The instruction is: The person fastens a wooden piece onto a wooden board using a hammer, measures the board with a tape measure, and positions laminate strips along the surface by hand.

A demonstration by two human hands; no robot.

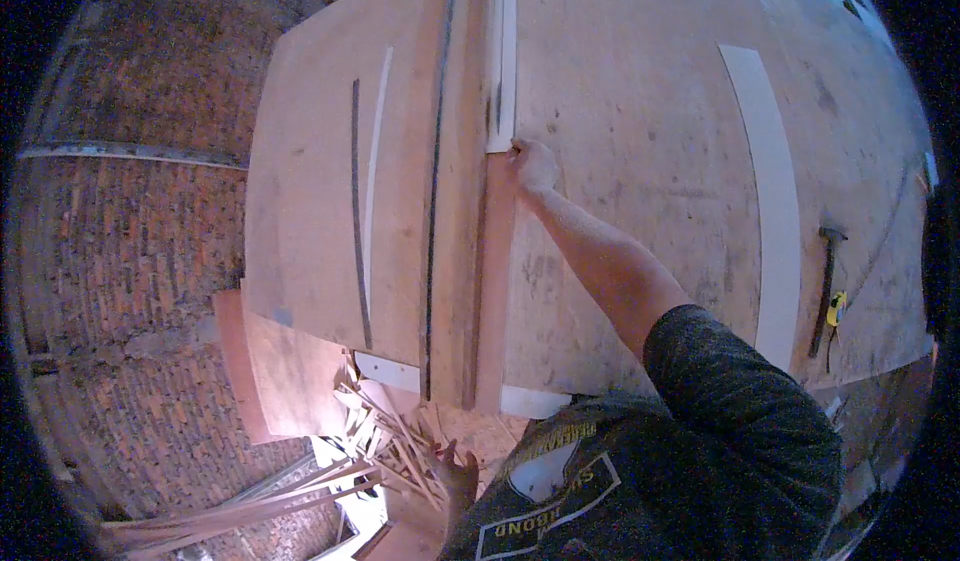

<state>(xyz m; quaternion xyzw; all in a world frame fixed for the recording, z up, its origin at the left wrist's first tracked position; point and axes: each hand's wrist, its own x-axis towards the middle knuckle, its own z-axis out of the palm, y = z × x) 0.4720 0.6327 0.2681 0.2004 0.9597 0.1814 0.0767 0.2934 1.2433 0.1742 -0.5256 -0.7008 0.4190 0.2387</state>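
Note:
My right hand (535, 166) reaches out over the wooden worktop (620, 161). Its fingers pinch the near end of a long white strip (507, 71), which runs away from me beside a raised wooden rail (460, 221). Below that end, a bare reddish-brown band (495, 281) continues towards my body. My left hand (457, 473) hangs low by my side, past the worktop's near edge, with fingers curled but apart and nothing visible in them. Close to it lies a heap of thin wood offcuts (385, 436).
A wide white strip (775, 191) lies on the right, near a hammer (827, 281) and a yellow tape measure (836, 308). A dark thin strip (358, 211) and a narrow white strip (377, 161) lie on the left. Brick paving (140, 261) borders the worktop.

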